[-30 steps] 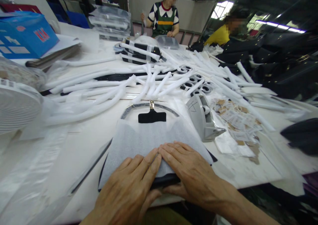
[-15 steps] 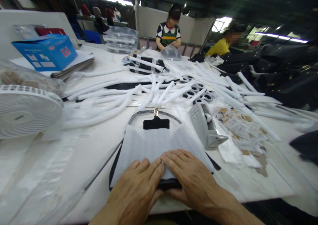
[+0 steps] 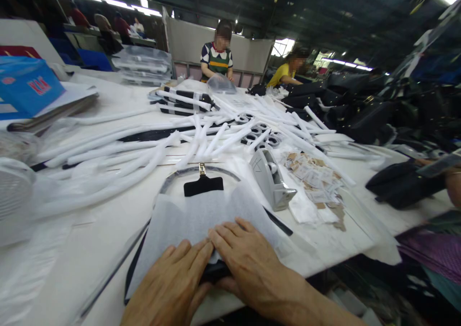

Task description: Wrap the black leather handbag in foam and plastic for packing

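A black bag (image 3: 134,269) lies on the white table, mostly covered by a white wrapping sheet (image 3: 183,220). My left hand (image 3: 173,280) rests on the sheet's near left part, fingers stretched flat. Beside it, my right hand (image 3: 248,263) also lies flat, its fingertips meeting the left ones at the middle. Both thumbs reach down at the bag's near black edge, partly hidden. The sheet is creased by the fingertips. Beyond it stick out a black strap tab (image 3: 203,187) with a gold clasp (image 3: 202,169) and a curved handle (image 3: 173,176) in clear wrap.
A grey tape dispenser (image 3: 272,182) stands to the right, near a heap of small tags (image 3: 317,177). White wrapped strips (image 3: 144,146) spread across the table. A blue box (image 3: 29,86) and a fan (image 3: 14,196) are at left. Co-workers stand beyond; black bags (image 3: 345,100) pile up at right.
The view has turned right, so everything sits further left, and another person's hand and a black item show at right. My hands stay on the sheet, which is more creased at the fingertips.
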### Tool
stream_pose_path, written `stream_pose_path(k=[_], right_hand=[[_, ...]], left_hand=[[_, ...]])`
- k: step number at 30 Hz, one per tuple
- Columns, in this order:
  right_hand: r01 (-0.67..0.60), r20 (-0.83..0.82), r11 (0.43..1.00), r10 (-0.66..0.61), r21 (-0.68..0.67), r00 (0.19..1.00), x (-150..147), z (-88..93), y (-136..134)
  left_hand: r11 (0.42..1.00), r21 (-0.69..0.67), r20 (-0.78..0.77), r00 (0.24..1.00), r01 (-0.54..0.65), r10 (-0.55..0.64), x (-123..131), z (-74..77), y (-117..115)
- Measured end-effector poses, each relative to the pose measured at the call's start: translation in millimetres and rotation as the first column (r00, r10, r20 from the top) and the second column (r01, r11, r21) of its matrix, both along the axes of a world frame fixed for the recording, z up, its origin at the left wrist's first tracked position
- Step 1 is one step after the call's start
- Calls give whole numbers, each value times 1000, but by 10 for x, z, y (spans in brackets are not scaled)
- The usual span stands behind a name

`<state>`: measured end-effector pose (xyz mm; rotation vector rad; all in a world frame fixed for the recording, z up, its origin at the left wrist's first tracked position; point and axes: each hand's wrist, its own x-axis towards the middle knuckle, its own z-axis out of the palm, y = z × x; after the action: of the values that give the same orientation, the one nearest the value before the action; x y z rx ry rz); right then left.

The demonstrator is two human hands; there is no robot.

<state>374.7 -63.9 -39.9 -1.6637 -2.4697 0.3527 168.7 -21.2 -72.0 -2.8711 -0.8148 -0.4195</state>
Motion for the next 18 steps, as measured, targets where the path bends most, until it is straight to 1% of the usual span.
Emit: stream_pose_path(k=[3, 7, 9, 11, 14, 16, 18], right_hand=[[-16, 42, 1000, 16, 22, 999, 7, 22, -10], [-11, 90, 996, 3, 86, 996, 3, -23, -31], [-14, 97, 992, 2, 123, 995, 6, -56, -33], [-21, 79, 990, 10, 136, 997, 20, -80, -26], [-19, 11, 996, 18, 88, 1000, 58, -107, -9], [-9, -22, 998, 10, 55, 1000, 81, -130, -5], [3, -36, 998, -1, 56, 999, 92, -153, -14]], left_hand=[[996, -86, -45, 999, -23, 19, 14, 30, -9], [978, -205, -82, 996, -43, 27, 78, 102, -28], [979, -200, -91, 995, -49, 32, 111, 124, -39], [987, -153, -80, 996, -42, 30, 130, 126, -47], [995, -96, -34, 999, -2, -2, 133, 94, -51], [994, -103, -15, 999, 31, -32, 133, 60, -56], [988, -149, -21, 999, 30, -33, 141, 30, -66]])
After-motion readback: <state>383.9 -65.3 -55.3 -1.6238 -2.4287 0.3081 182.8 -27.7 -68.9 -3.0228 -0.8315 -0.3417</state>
